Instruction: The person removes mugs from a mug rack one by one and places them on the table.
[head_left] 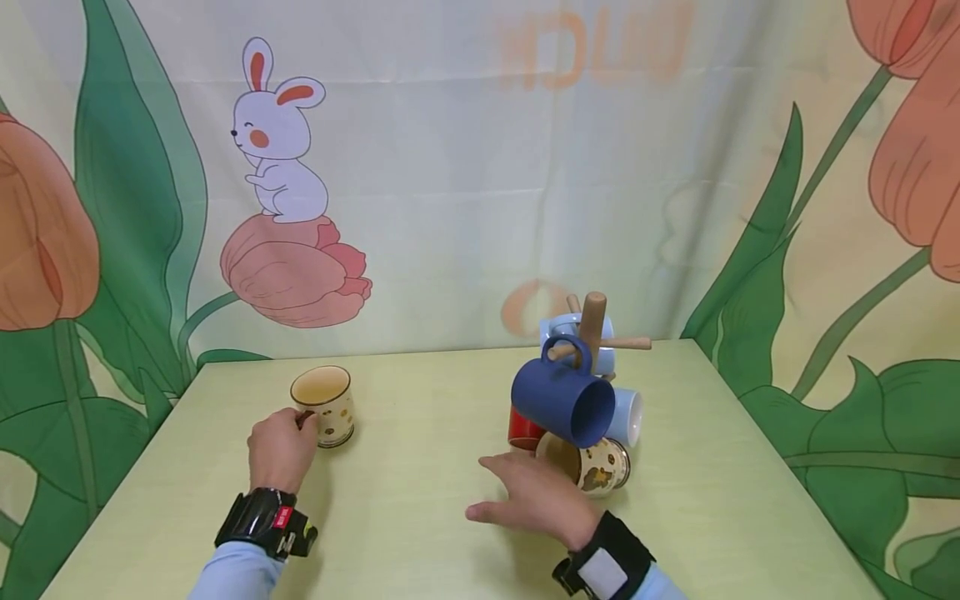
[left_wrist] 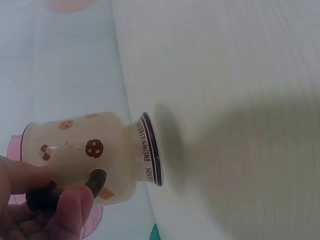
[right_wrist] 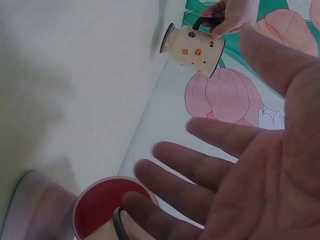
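Observation:
My left hand (head_left: 281, 454) grips the dark handle (left_wrist: 97, 181) of a cream mug (head_left: 335, 412) on the left of the table. The mug is upright, its brown cookie prints and lettered, dark-edged base showing in the left wrist view. At the right, my right hand (head_left: 536, 500) is held with fingers spread, palm toward the left, and holds nothing. It is just in front of a wooden mug tree (head_left: 592, 321). Nearest to it hangs a second cream mug (head_left: 606, 468) with a brown print, lying sideways below a dark blue mug (head_left: 558, 400). A red mug (head_left: 523, 429) is partly hidden behind them.
Two light blue mugs, an upper one (head_left: 607, 362) and a lower one (head_left: 628, 417), hang at the tree's back and right side. A bare wooden peg (head_left: 628, 342) sticks out rightward. Behind the pale table (head_left: 420, 425) hangs a printed curtain (head_left: 450, 208).

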